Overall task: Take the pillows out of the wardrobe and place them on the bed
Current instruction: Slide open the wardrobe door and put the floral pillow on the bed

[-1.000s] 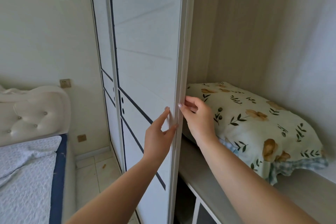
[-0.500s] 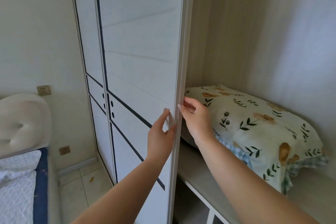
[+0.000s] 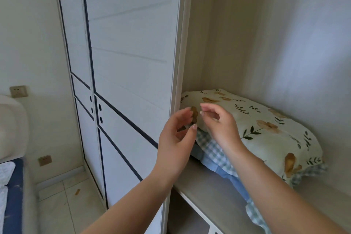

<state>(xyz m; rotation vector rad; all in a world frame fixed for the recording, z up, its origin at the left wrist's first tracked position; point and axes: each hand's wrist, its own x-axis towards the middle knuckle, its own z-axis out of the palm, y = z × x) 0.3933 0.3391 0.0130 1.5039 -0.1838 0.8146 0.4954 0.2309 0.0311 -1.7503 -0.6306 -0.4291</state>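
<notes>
A cream pillow [image 3: 266, 125] with yellow flowers and green leaves lies on the grey wardrobe shelf [image 3: 210, 194]. Under it a second pillow [image 3: 214, 154] in blue-green check shows only at its edges. The white sliding wardrobe door [image 3: 133, 74] stands pushed to the left, leaving the compartment open. My left hand [image 3: 176, 138] hovers just in front of the door's edge, fingers curled and apart, holding nothing. My right hand [image 3: 220, 125] is raised over the near end of the floral pillow, fingers loose, empty. The bed [image 3: 9, 192] shows at the far left edge.
A padded white headboard [image 3: 11, 127] stands by the left wall, with two wall sockets [image 3: 19, 91] near it. A narrow strip of tiled floor [image 3: 70, 203] runs between bed and wardrobe. A lower compartment [image 3: 190, 222] opens under the shelf.
Both hands have let go of the sliding door's edge and now hang free in front of the pillows. The view has shifted slightly to the right.
</notes>
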